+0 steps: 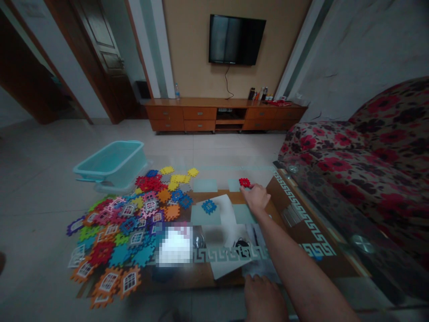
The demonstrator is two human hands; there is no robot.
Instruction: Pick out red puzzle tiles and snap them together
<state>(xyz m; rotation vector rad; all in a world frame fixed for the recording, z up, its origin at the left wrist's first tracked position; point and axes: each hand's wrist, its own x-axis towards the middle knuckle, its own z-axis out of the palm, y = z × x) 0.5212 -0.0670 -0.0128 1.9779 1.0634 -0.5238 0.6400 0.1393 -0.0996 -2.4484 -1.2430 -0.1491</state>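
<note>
My right hand [256, 197] reaches forward over the glass table [301, 232] and pinches a small red foam puzzle piece [244, 182] at its fingertips, near the table's far edge. A blue puzzle piece [209, 206] lies alone on a white sheet [223, 223] to the left of that hand. My left hand [263, 297] rests at the table's near edge, fingers curled, touching the edge of some papers, with nothing visible in it. A large heap of coloured foam puzzle pieces [127, 223] covers the left part of the table.
A light blue plastic tub [112, 163] stands on the floor beyond the heap. A floral sofa [368, 156] runs along the right. A wooden TV cabinet [224, 115] and a wall-mounted TV [236, 39] are at the back. A dark object [241, 245] lies on the papers.
</note>
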